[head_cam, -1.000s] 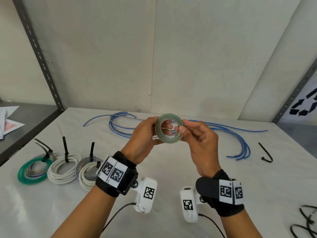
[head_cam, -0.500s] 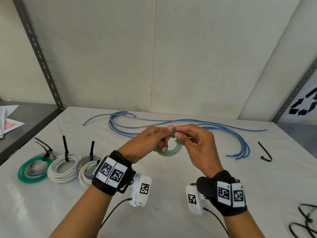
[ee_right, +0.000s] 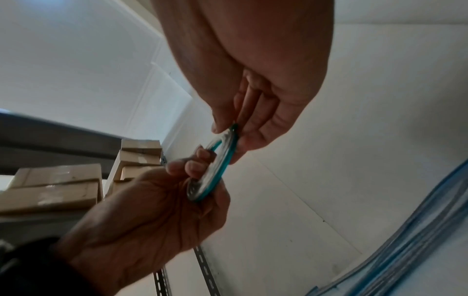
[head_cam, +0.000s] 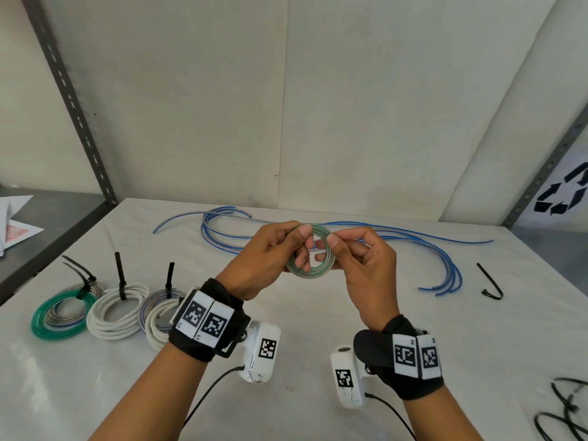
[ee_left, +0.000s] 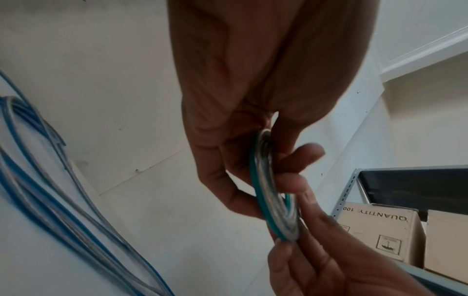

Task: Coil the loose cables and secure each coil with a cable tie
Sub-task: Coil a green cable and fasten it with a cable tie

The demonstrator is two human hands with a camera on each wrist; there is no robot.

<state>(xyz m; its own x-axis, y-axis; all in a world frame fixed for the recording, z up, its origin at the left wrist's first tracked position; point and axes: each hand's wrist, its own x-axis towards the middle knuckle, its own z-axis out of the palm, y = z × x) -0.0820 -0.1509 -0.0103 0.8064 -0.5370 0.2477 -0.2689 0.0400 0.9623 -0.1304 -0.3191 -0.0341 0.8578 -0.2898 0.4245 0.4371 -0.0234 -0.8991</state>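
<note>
A small green-and-clear cable coil point(head_cam: 310, 271) is held upright above the middle of the white table point(head_cam: 413, 313). My left hand point(head_cam: 270, 259) pinches its left side, thumb in front and fingers through the ring. My right hand point(head_cam: 359, 259) pinches its right side between thumb and forefinger. The left wrist view shows the coil point(ee_left: 268, 190) edge-on between both hands, and so does the right wrist view, the coil point(ee_right: 215, 170) there slanting. A long loose blue cable point(head_cam: 397, 240) lies spread across the back of the table. One black cable tie point(head_cam: 491, 283) lies at the right.
Three tied coils sit at the left: a green one point(head_cam: 60, 313), a white one point(head_cam: 117, 310) and a grey-and-white one point(head_cam: 159, 313), each with a black tie standing up. Black ties point(head_cam: 563, 415) lie at the bottom right corner. Cardboard boxes point(ee_left: 380, 230) stand on shelving.
The coil faced me a second ago, was tipped down low between my fingertips half a second ago, and now is raised upright again, with both hands gripping its sides.
</note>
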